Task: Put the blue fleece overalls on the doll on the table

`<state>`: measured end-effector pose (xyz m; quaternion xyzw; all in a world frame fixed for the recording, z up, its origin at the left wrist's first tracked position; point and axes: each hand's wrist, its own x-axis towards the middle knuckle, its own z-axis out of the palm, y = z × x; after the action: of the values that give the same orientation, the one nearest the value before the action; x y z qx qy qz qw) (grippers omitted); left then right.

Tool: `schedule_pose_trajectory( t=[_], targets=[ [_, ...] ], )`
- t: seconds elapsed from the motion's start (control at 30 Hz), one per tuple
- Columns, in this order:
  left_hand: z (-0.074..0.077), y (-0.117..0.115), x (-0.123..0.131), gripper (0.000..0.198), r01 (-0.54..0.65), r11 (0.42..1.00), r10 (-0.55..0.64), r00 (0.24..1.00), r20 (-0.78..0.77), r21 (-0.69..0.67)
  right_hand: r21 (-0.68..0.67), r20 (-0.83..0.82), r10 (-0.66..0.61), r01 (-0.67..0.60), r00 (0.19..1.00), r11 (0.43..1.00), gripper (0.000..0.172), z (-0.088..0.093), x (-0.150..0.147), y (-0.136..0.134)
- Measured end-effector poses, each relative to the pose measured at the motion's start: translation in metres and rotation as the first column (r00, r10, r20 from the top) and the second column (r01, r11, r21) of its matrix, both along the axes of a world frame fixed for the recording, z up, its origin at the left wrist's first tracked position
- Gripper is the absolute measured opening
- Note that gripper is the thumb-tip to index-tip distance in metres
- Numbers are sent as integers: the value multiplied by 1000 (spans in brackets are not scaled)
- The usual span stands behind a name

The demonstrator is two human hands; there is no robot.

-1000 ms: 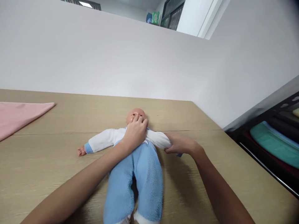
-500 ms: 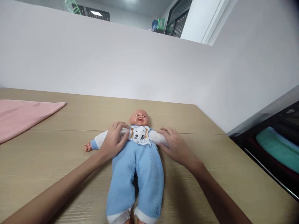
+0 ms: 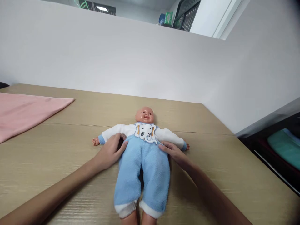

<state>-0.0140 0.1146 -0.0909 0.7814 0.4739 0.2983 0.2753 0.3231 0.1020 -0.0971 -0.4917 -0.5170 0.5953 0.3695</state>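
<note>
A baby doll (image 3: pixel 142 159) lies on its back on the table, head toward the wall. It wears light blue fleece trousers with white cuffs and a white top with an elephant face on the chest. Both doll arms are spread out sideways, and bare lower legs show below the cuffs. My left hand (image 3: pixel 112 150) is curled round the doll's side below its arm, thumb on the blue cloth. On the other side, my right hand (image 3: pixel 174 152) grips the waist, with its thumb on top and its fingers partly hidden.
A pink cloth (image 3: pixel 30 112) lies flat on the wooden table (image 3: pixel 77 143) at the left. A white wall (image 3: pixel 117 59) rises behind the table. Beyond the right edge is a dark rack (image 3: pixel 264 147) with green fabric (image 3: pixel 284 147).
Both hands have moved from the doll's upper arms down to its sides. The doll's arm on the right, partly covered before, now shows in full. The view has shifted slightly.
</note>
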Motion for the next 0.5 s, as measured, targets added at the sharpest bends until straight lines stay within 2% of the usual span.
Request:
schedule_pose_trajectory(
  t=[0.1, 0.2, 0.27, 0.33, 0.4, 0.5],
  targets=[
    [3, 0, 2, 40, -1, 993, 5, 999, 34, -115, -43, -153, -108, 102, 982, 994, 49, -7, -4, -4],
    [7, 1, 2, 42, 34, 973, -4, 991, 131, -227, -150, -321, -247, 208, 915, 966, 52, -12, -12, -8],
    [9, 1, 2, 41, 54, 965, -8, 984, 176, -257, -174, -337, -270, 223, 902, 959, 57, -13, -16, -9],
    [10, 1, 2, 41, 58, 961, -4, 981, 196, -270, -93, -270, -232, 214, 935, 972, 57, -12, -18, -8],
    [10, 1, 2, 43, 44, 961, 12, 980, 198, -273, 67, -146, -190, 201, 971, 977, 52, -12, -19, -7],
    [5, 3, 2, 45, 32, 964, 24, 978, 208, -263, 252, -3, -201, 195, 980, 948, 46, -13, -20, -5]
  ],
)
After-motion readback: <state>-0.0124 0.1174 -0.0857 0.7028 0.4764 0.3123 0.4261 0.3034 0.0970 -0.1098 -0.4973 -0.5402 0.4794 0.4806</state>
